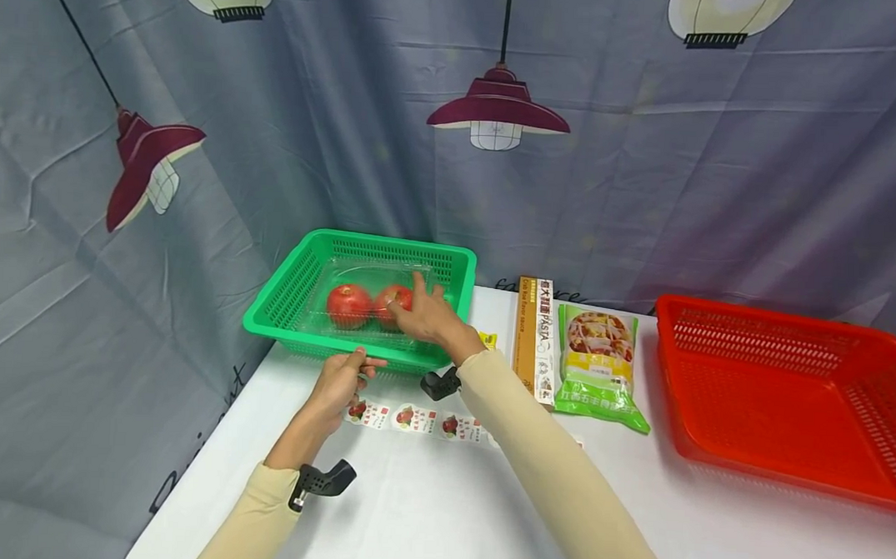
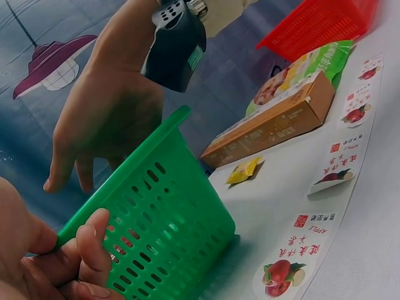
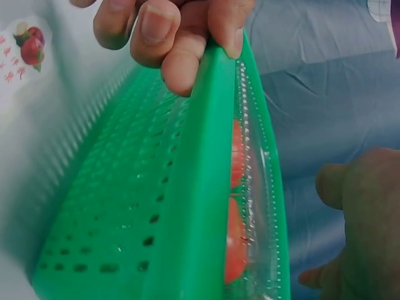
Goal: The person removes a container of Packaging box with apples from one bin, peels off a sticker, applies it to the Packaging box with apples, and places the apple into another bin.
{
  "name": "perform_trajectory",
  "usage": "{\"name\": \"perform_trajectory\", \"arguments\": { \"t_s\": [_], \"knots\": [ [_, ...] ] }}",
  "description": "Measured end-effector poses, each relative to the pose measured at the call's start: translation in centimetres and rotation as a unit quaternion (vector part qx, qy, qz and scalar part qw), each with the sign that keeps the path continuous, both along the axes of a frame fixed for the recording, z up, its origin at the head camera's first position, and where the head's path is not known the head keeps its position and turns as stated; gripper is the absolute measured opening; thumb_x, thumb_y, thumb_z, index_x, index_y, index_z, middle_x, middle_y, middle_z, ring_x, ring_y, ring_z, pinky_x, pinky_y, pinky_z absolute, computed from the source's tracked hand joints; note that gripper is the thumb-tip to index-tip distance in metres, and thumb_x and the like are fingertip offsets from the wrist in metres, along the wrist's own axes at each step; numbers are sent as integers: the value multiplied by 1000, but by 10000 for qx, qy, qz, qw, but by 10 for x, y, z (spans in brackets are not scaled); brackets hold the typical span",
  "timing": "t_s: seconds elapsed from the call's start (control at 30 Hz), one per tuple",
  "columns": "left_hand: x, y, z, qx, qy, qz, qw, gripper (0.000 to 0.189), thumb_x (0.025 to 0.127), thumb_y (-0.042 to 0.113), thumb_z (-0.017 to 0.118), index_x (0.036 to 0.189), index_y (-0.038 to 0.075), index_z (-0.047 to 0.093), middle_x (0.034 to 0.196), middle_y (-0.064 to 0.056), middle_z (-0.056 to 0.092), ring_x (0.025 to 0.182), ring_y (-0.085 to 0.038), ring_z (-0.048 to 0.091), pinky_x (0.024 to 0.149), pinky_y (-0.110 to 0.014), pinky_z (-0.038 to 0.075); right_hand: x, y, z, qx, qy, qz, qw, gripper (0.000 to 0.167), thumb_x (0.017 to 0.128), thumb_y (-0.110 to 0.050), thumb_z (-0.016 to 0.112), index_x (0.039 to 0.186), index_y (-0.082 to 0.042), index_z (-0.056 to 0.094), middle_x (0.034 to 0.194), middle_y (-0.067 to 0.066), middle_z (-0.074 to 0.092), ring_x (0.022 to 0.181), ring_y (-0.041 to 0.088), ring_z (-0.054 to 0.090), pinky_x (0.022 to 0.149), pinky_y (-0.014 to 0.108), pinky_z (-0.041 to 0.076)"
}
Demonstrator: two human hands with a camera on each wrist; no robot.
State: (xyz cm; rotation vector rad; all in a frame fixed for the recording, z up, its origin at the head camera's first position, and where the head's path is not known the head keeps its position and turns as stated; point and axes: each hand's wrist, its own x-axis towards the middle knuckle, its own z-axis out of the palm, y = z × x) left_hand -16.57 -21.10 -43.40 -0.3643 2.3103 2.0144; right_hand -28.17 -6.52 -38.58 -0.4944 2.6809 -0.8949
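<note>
A green plastic basket (image 1: 407, 359) stands at the back left of the white table. In it lies a clear plastic box (image 1: 382, 272) holding two red apples, the left apple (image 1: 347, 310) beside the right apple (image 1: 391, 300). My left hand (image 1: 338, 383) grips the basket's front rim, thumb on top and fingers curled under it, as the left wrist view also shows. Over the right side of the clear box hovers my right hand (image 1: 430, 316), its fingers spread and extended. Whether its fingertips touch the box is not clear.
A strip of apple stickers (image 1: 413, 418) lies before the basket. To the right are a small yellow packet (image 2: 244, 170), a pasta box (image 1: 544, 342), a green food bag (image 1: 601, 357) and a red basket (image 1: 757, 414). A grey curtain (image 1: 609, 195) hangs behind.
</note>
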Motion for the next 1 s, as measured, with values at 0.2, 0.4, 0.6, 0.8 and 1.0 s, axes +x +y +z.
{"name": "perform_trajectory", "arguments": {
  "t_s": [0.2,0.4,0.6,0.8,1.0],
  "knots": [
    [-1,1,-1,-10,-14,-16,10000,47,108,25,33,107,-8,67,77,-2,51,59,-11,32,48,-22,26,-4,-3,-5,-282,-330,-204,9989,82,101,-55,40,159,-12,1,156,29,17,143,42,20,109,56,26],
    [-1,1,-1,-33,29,-3,10000,47,108,25,34,107,-8,68,76,-3,50,57,-11,30,47,-22,26,-8,-4,-7,-905,-172,-545,9943,76,101,-45,48,157,-7,12,154,32,19,141,45,23,109,56,27],
    [-1,0,0,-53,22,6,10000,48,108,25,34,107,-9,67,75,-1,50,56,-10,28,45,-21,25,-10,-6,-5,-1146,-111,-739,9906,68,99,-33,56,156,-12,24,150,30,28,137,45,31,105,54,33],
    [-1,0,0,-1,14,-27,10000,48,108,24,34,108,-10,67,76,-2,50,56,-10,28,47,-22,24,-8,-7,-3,-1864,-729,-635,9777,63,97,-16,58,155,-14,31,143,19,46,91,27,62,85,45,49],
    [-1,-1,0,-20,26,-21,10000,47,108,24,34,108,-9,68,76,-3,50,55,-10,27,46,-22,24,-8,-5,-5,-2605,-934,-747,9580,66,91,2,58,152,-14,38,149,18,40,91,22,51,66,31,44]
  ]
}}
